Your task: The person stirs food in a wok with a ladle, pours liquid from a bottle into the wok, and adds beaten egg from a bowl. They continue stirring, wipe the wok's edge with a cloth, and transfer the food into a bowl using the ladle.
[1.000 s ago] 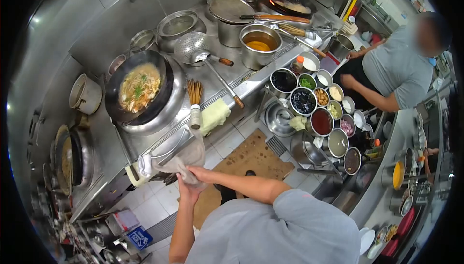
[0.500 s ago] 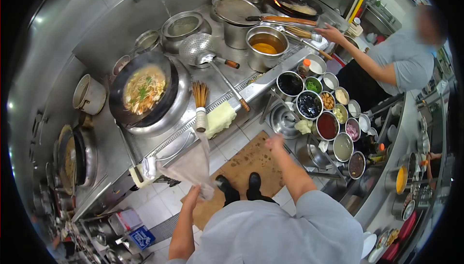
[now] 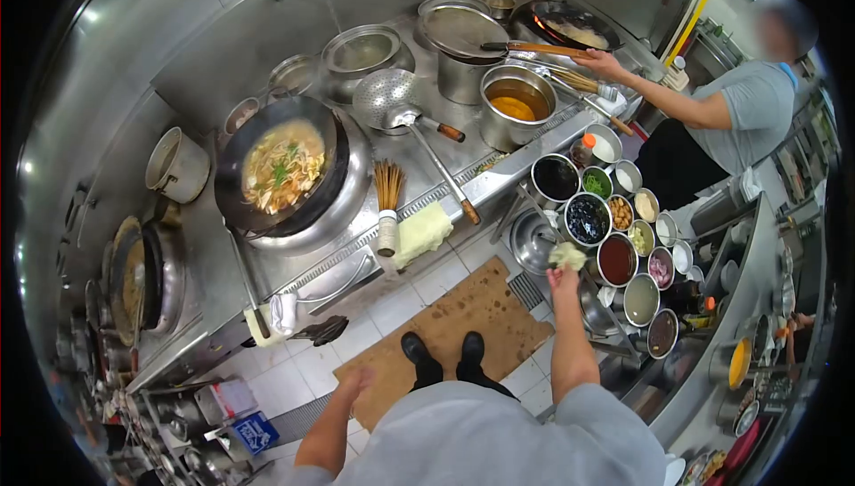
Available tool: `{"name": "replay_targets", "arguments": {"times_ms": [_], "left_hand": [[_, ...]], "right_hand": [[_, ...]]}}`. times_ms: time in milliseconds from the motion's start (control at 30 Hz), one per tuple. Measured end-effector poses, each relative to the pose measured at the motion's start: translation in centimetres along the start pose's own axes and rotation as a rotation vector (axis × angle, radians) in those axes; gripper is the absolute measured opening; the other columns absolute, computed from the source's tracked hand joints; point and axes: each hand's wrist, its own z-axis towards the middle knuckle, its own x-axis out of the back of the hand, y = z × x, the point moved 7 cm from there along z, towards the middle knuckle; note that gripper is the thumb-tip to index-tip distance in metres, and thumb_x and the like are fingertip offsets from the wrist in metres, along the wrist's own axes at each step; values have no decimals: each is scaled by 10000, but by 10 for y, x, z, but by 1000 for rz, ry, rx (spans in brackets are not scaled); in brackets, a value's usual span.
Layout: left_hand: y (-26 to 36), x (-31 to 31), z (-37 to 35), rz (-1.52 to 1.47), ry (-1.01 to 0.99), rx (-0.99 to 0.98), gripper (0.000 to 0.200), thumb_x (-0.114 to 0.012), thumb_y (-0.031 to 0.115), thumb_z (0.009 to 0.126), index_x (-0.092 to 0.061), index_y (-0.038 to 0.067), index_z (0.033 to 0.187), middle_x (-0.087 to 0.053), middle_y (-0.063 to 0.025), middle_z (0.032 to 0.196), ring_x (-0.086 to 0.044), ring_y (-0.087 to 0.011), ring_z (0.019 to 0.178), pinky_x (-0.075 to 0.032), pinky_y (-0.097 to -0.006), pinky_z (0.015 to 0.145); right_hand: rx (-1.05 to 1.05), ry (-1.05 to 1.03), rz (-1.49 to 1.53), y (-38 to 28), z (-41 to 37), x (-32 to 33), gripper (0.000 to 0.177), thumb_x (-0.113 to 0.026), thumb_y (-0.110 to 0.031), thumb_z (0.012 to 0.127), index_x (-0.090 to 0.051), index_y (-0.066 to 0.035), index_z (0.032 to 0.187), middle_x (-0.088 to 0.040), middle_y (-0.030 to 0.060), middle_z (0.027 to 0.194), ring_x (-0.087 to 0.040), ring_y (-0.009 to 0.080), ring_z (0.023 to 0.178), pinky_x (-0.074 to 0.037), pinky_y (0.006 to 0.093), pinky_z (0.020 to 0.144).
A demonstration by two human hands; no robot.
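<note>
My right hand [image 3: 563,279] grips a crumpled pale-yellow cloth [image 3: 567,256] beside the metal bowl [image 3: 531,242] and the seasoning containers. Low over the floor mat, my left hand [image 3: 356,383] is smeared by motion, so its fingers do not show clearly. To the left, a wok [image 3: 233,161] holds noodle-like food [image 3: 283,167] with green bits on top. A bamboo brush [image 3: 388,210] and a folded pale-yellow cloth [image 3: 422,235] lie at the stove's front edge. A perforated strainer [image 3: 388,100] and a long-handled tool [image 3: 445,174] rest on the steel top.
A co-worker's hand [image 3: 606,66] is on a wooden handle [image 3: 543,49] near a second wok [image 3: 570,23]. A pot of amber liquid [image 3: 517,105] stands on the stove. Several containers of sauces, including a red one [image 3: 617,258], line the right side.
My right hand has moved right and picked up the pale cloth. The greyish sheet near my left hand is out of sight. The co-worker's hand has reached the wooden handle.
</note>
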Motion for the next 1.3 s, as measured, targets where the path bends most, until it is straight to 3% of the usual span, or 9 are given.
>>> {"name": "replay_targets", "arguments": {"times_ms": [267, 367, 500, 667, 800, 933, 1033, 1167, 1300], "left_hand": [[244, -314, 68, -1, -540, -230, 540, -532, 435, 939, -389, 140, 1368, -520, -112, 1297, -530, -250, 1136, -490, -425, 859], [291, -383, 61, -65, -519, -212, 644, -493, 496, 941, -294, 154, 1450, -425, -145, 1395, -459, -281, 1235, -453, -468, 932], [320, -430, 80, -625, -610, -33, 721, -424, 575, 941, -232, 125, 1470, -371, -168, 1438, -419, -328, 1269, -365, -544, 1029], [330, -398, 58, -694, -527, -44, 631, -407, 553, 955, -330, 98, 1385, -440, -165, 1340, -422, -326, 1267, -361, -554, 1042], [319, -318, 37, -502, -460, -130, 462, -479, 426, 967, -399, 110, 1295, -476, -155, 1270, -432, -317, 1257, -415, -512, 1012], [303, -283, 47, -438, -453, -129, 448, -517, 397, 956, -405, 119, 1288, -473, -143, 1287, -433, -318, 1255, -415, -508, 1010], [305, -284, 58, -411, -486, -123, 437, -523, 376, 956, -402, 126, 1293, -469, -137, 1314, -434, -324, 1259, -420, -508, 998], [306, -290, 35, -344, -427, -157, 477, -533, 350, 952, -371, 144, 1351, -475, -137, 1322, -457, -332, 1239, -427, -505, 981], [288, -287, 32, -246, -435, -219, 552, -547, 347, 944, -323, 159, 1413, -475, -141, 1336, -514, -321, 1179, -452, -499, 942]], "right_hand": [[61, -183, -392, 23, -141, -52, 151, -578, -216, 924, -547, -91, 1002, -592, 29, 914, -583, 125, 783, -573, 315, 639], [131, -244, -632, 11, -141, -63, 216, -566, -215, 927, -526, -99, 1105, -586, 16, 1022, -581, 131, 918, -530, 332, 739], [251, -178, -626, -18, -137, -93, 285, -520, -271, 950, -501, -95, 1173, -591, 24, 1110, -588, 151, 991, -516, 337, 751], [293, -355, -516, -28, -130, -180, 266, -535, -264, 952, -514, -83, 1146, -600, 29, 1082, -604, 168, 959, -518, 340, 750], [798, -461, -901, -10, -135, -273, 206, -566, -230, 934, -531, -37, 997, -620, 121, 918, -620, 264, 836, -481, 369, 707], [1445, -685, -1293, 76, -172, -334, 172, -587, -134, 834, -568, -45, 979, -582, 165, 978, -584, 345, 830, -506, 395, 688], [1411, -649, -1720, 94, -133, -354, 246, -557, -43, 778, -575, -97, 1017, -550, 117, 1031, -558, 320, 929, -529, 391, 736], [1400, -189, -1590, -3, -57, -362, 216, -505, -44, 827, -524, -43, 1042, -513, 184, 1015, -563, 337, 897, -526, 391, 766], [1124, -246, -1589, 19, -45, -301, 237, -500, -21, 815, -504, -32, 1052, -504, 248, 1030, -596, 396, 897, -516, 454, 784]]}}
